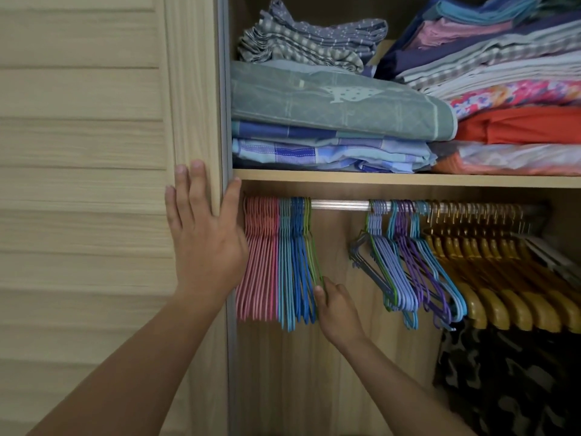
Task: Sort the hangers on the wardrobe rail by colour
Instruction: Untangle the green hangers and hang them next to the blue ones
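While our left hand [204,243] lies flat and open against the wardrobe door [94,121], our right hand [338,306] works. Its fingers pinch the green hanger [311,247] on the rail [339,205].

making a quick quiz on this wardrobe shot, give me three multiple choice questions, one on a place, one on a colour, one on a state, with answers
1. Where do the pink hangers hang on the rail?
A. far left end
B. middle
C. far right end

2. What colour is the hanger that the right hand touches?
A. yellow
B. green
C. pink

3. What is the left hand doing?
A. holding a hanger
B. resting flat on the wardrobe door edge
C. lifting folded linen off the shelf

Answers:
1 A, the pink group sits next to the door, left of the light blue and blue ones.
2 B, its fingertips pinch the green hanger at the right of the left group.
3 B, its fingers are spread on the door frame, holding nothing.
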### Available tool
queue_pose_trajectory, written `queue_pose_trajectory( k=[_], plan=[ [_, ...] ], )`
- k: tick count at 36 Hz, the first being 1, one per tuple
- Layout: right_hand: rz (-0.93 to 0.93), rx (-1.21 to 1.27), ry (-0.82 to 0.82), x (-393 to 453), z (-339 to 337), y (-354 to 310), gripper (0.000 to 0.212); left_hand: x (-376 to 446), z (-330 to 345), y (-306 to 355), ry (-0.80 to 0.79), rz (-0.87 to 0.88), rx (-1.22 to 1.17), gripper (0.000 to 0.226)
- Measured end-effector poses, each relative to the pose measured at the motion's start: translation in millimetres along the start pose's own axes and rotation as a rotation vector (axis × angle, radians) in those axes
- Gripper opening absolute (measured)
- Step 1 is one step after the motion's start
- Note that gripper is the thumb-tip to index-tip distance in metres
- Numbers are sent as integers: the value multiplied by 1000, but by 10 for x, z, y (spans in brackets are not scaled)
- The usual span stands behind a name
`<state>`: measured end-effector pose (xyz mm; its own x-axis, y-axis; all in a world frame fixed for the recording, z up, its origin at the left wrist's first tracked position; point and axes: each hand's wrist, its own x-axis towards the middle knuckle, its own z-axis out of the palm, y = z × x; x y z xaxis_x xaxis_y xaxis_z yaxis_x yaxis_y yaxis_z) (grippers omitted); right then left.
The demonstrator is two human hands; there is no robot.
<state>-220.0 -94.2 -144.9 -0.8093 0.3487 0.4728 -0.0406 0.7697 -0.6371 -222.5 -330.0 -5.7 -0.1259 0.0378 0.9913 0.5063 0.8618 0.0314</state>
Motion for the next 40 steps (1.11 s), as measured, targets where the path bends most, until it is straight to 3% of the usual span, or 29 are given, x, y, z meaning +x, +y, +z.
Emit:
queue_pose_trajectory(
  k=[3,5,7,10,13,15,22,29,40],
  plan=[
    [-6,-54,-53,-56,-109,-29,67,-1,-7,6,-4,-3,-3,61],
    [-12,-92,-45,-132,-241,-34,62,-1,-8,3,-9,-1,-5,61],
    [-82,-188,71,-229,-406,29,46,-6,-5,-6,-11,2,-6,60],
    [-283,-600,354,-316,-680,190,14,-11,-5,-13,-17,2,-11,58],
    [-268,-882,440,-291,-996,229,14,-6,5,-7,-11,0,-17,55],
    [-239,-985,422,-231,-1143,227,18,-9,9,-4,-10,-6,-18,55],
    [-90,-1209,92,-122,-1208,77,21,-8,17,-8,-5,-4,-22,55],
    [-48,-1249,47,-106,-1293,-135,18,-14,7,-18,-22,-5,-24,50],
    [-43,-1096,169,154,-1378,-453,11,-17,24,-21,-39,-12,-36,47]
  ],
)
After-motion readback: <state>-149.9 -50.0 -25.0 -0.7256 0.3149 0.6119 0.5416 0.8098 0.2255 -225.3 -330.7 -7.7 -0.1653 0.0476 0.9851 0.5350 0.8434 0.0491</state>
